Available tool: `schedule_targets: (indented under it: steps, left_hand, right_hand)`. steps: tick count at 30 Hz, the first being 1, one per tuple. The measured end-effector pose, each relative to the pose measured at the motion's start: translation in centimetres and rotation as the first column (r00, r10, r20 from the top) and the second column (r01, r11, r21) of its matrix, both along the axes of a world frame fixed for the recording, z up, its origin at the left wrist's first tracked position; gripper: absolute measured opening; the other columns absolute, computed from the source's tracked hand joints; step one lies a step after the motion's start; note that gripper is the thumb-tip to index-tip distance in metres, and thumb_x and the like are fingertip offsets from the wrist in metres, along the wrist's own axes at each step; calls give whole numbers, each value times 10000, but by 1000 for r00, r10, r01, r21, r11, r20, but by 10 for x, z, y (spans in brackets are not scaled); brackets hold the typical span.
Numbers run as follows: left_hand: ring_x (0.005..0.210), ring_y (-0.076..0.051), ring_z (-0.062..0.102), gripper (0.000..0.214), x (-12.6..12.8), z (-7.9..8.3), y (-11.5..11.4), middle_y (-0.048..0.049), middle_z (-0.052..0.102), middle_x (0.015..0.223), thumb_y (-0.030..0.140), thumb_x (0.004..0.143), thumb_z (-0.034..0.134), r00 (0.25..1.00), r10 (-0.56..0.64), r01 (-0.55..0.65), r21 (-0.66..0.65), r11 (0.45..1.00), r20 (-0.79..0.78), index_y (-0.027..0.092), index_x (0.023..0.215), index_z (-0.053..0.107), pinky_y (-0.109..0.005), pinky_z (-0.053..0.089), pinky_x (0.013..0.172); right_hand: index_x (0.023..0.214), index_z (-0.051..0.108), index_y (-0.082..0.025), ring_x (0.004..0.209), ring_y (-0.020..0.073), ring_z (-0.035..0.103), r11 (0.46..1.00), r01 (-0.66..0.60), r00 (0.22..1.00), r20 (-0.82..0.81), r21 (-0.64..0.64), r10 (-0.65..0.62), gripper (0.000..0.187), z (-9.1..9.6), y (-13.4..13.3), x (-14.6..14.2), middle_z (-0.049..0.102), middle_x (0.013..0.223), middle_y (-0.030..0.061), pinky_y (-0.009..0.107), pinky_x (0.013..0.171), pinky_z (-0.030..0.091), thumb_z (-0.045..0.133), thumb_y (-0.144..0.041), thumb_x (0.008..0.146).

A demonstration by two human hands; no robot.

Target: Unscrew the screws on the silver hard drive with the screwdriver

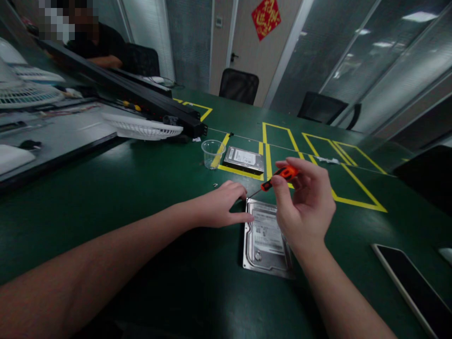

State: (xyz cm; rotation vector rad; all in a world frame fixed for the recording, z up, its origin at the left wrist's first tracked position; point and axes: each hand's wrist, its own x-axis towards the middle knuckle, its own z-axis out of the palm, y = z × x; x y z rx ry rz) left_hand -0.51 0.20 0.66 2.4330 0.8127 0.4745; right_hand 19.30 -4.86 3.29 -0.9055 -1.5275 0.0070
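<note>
- On the near side of the table point(169, 292), between both hands: drive point(264, 235), flat, label up; long axis running near to far.
- At its far left corner: tip of screwdriver point(280, 177), on or just over the metal; whether seated in a screw, cannot tell. Corner lies left and near of the handle; shaft slants down toward it.
- Left of drive: left hand point(226, 205), nearer that corner of the two; thumb laid over the left edge, fingers bent beside the corner. Whether gripping or only resting, cannot tell.
- Over drive's right edge, partly hiding it: right hand point(309, 209), thumb and fingers pinched round the screwdriver handle.
- Far of drive, apart from it: other drive point(243, 158), flat, long axis left to right, beside yellow tape point(241, 173).
- Just left of other drive: cup point(213, 154), clear, upright.
- Between cup and left hand: bit point(215, 185), too small to identify.
- Right, well apart: phone point(411, 285), flat, dark screen up.
</note>
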Motion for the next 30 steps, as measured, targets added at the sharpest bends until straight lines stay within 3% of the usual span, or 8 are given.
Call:
schedule_targets:
  steps: [8, 12, 17, 20, 26, 30]
  left_hand:
    - [1227, -317, 581, 408, -1, 1, 1, -119, 668, 1287, 547, 951, 764, 1000, -6, 6, -11, 1000, 2, 204, 1116, 618, -444, 494, 1053]
    - [1230, -322, 581, 415, -1, 1, 0, -127, 667, 1284, 540, 948, 776, 1000, -3, 3, -17, 1000, 3, 197, 1123, 621, -449, 496, 1057]
    - [1234, -328, 580, 432, 0, 0, 0, -130, 668, 1283, 553, 951, 765, 1000, -1, 1, -17, 1000, -3, 195, 1143, 619, -451, 497, 1051]
    - [1234, -326, 580, 439, -1, -1, 1, -127, 667, 1284, 566, 952, 755, 1000, -2, 2, -17, 1000, -5, 198, 1148, 615, -449, 497, 1050]
    - [1229, -322, 576, 424, -1, 0, 1, -128, 665, 1286, 554, 953, 755, 1000, -8, 8, -22, 1000, 3, 194, 1136, 623, -453, 496, 1058]
    - [1233, -319, 577, 413, -1, 0, 1, -123, 667, 1286, 547, 953, 760, 1000, -11, 11, -13, 1000, 2, 199, 1126, 619, -443, 490, 1067]
  right_hand:
    - [1450, 623, -285, 1210, 258, 773, 994, -76, 997, 3, -77, 77, 400, 5, -9, -3, 705, 1444, 104, 510, 1079, 654, 584, -265, 1052]
    - [1421, 621, -290, 1162, 244, 769, 995, -79, 997, -29, -65, 77, 406, 1, -5, -3, 729, 1351, 101, 472, 1004, 677, 648, -250, 1018]
    - [1348, 658, -306, 1013, 218, 738, 1000, 28, 1000, -3, -5, -28, 426, -3, 1, 2, 736, 1173, 54, 441, 905, 662, 766, -258, 939]
    - [1356, 677, -321, 987, 206, 730, 998, 55, 998, 39, -6, -55, 425, -1, 0, 4, 737, 1182, 45, 427, 896, 653, 765, -276, 943]
    - [1463, 619, -305, 1225, 268, 750, 995, -69, 997, 14, -73, 70, 421, 2, -6, 0, 704, 1438, 102, 529, 1087, 634, 600, -264, 1044]
    - [1458, 604, -298, 1176, 253, 765, 993, -93, 996, -2, -78, 94, 411, 1, -6, -2, 717, 1401, 102, 499, 1030, 666, 598, -260, 1048]
